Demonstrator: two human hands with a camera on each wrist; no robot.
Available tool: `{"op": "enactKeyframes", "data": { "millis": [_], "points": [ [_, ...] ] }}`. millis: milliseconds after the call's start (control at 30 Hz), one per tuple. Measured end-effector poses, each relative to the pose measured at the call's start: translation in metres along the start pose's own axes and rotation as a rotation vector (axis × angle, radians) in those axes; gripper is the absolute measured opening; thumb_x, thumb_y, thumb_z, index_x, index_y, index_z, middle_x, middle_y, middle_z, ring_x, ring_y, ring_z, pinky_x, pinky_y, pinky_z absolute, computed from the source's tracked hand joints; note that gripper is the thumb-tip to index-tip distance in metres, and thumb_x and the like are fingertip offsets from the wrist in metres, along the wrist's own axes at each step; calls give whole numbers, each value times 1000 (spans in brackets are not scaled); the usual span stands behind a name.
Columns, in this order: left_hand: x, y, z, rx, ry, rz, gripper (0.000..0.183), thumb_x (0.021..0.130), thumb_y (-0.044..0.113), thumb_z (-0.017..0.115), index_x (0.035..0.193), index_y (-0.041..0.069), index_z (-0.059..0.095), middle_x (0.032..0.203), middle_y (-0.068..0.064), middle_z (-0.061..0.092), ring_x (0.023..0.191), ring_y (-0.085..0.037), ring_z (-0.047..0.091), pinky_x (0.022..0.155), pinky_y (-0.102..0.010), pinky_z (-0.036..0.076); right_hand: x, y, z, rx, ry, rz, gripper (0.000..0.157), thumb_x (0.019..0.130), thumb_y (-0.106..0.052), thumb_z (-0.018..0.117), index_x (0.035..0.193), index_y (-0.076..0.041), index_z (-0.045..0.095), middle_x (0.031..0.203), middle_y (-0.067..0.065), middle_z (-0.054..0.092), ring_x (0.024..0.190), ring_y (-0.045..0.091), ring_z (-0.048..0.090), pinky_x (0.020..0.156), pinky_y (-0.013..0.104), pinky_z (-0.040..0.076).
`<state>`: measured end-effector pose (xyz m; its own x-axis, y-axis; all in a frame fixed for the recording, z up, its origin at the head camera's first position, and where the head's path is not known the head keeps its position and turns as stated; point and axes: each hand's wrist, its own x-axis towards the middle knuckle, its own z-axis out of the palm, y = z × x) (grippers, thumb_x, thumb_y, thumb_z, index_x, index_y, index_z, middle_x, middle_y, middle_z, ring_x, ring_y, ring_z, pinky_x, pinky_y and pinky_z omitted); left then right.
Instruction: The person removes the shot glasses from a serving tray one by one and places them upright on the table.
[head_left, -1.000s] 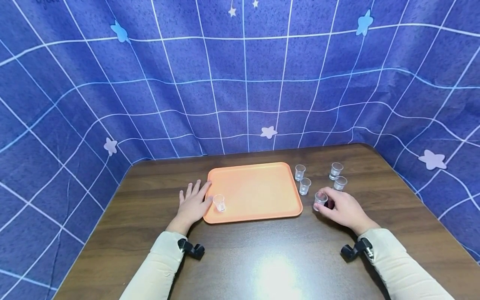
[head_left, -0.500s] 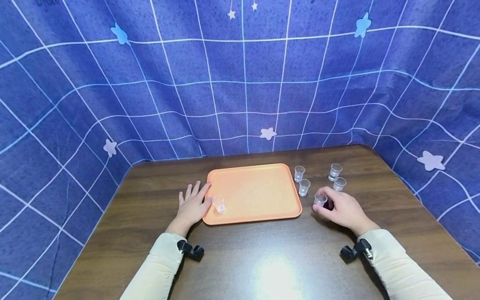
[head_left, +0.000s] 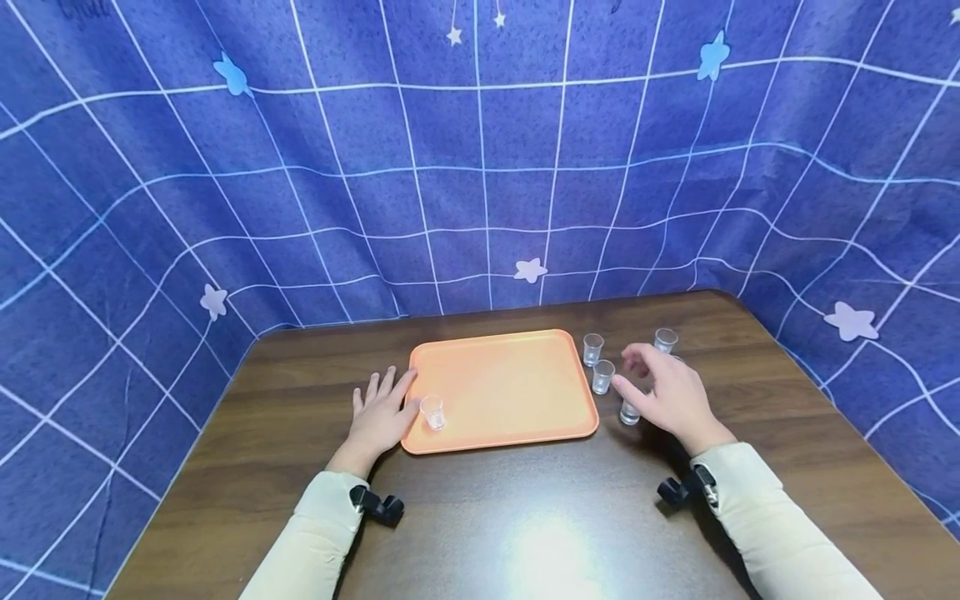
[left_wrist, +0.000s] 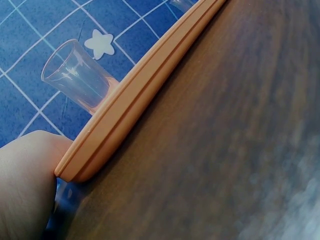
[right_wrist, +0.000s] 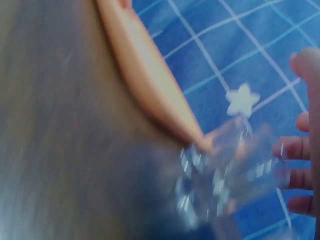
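Note:
An orange tray (head_left: 502, 387) lies on the wooden table. My left hand (head_left: 381, 415) rests at its left edge, fingers spread, with the thumb by the rim. Inside that end stands a clear shot glass (head_left: 433, 413), upright in the left wrist view too. Right of the tray, my right hand (head_left: 671, 396) hovers with loosely bent fingers, holding nothing. A shot glass (head_left: 629, 414) stands below its thumb, partly covered by the hand. In the right wrist view, blurred clear glass (right_wrist: 215, 185) shows between the fingers and the tray.
Two shot glasses, one at the back (head_left: 592, 350) and one nearer (head_left: 602, 377), stand close to the tray's right rim. Another shot glass (head_left: 664, 340) is behind my right hand, with one more mostly hidden there. A blue curtain (head_left: 480, 167) hangs beyond the table.
My right hand has let go of the shot glass and risen slightly off it, moving up and left. The left hand keeps its place at the tray.

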<state>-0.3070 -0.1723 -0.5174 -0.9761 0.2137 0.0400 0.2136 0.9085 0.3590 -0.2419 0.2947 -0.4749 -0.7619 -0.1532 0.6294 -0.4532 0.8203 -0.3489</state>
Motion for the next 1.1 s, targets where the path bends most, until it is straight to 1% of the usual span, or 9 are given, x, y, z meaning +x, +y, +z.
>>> {"op": "enactKeyframes", "data": {
  "millis": [167,367,500,600,700,767,900,1000,1100],
  "points": [
    [0,0,0,4,-13,-6,62,104,48,40,161,27,30,167,-19,17,152,-48,4,114,-71,-6,21,-24,10,53,21,-27,35,84,-32,75,108,-10,65,88,3,69,77,19,64,67,40,50],
    [1,0,0,5,-18,-11,62,103,50,40,161,29,29,167,-18,16,153,-47,4,115,-70,-6,37,-54,28,108,4,-54,34,86,-35,73,110,-11,65,91,2,70,77,18,64,67,37,50],
    [0,-1,0,2,-22,-12,62,103,50,41,161,29,29,167,-18,17,153,-47,4,115,-70,-6,44,-72,42,166,-52,-50,34,88,-34,73,112,-11,65,93,-1,70,80,19,65,65,34,49],
    [0,-1,-1,-1,-16,-8,62,103,49,42,161,29,30,167,-19,17,152,-47,5,114,-70,-6,49,-85,51,209,-113,-39,33,89,-35,73,112,-12,66,94,-1,70,81,19,64,64,31,48],
    [0,0,-2,3,-7,-2,62,103,48,42,161,28,30,167,-20,17,152,-48,5,114,-71,-6,53,-95,60,236,-175,-31,33,89,-36,72,113,-15,65,97,-3,70,84,21,65,65,30,47],
    [-1,1,-3,3,-1,2,62,103,48,42,160,27,30,167,-20,17,152,-49,5,114,-71,-6,55,-101,67,254,-214,-32,34,90,-36,71,114,-13,65,98,-2,70,85,22,66,67,31,48],
    [-1,2,-3,1,3,5,62,103,47,42,160,27,30,166,-20,18,152,-49,6,114,-71,-5,58,-114,81,264,-278,-36,37,91,-40,70,116,-13,65,100,-4,70,87,20,66,71,31,50],
    [-1,1,-3,2,-2,1,62,103,48,41,161,28,29,167,-20,17,152,-49,5,114,-71,-6,58,-124,91,265,-314,-45,40,91,-43,69,117,-14,64,100,-5,69,87,17,66,73,31,50],
    [-2,1,-1,-1,-12,-5,62,104,48,41,161,28,29,167,-20,17,152,-49,5,114,-71,-6,57,-135,100,274,-347,-59,43,91,-44,69,120,-12,64,102,-4,69,88,17,66,73,32,51]
  ]
}}
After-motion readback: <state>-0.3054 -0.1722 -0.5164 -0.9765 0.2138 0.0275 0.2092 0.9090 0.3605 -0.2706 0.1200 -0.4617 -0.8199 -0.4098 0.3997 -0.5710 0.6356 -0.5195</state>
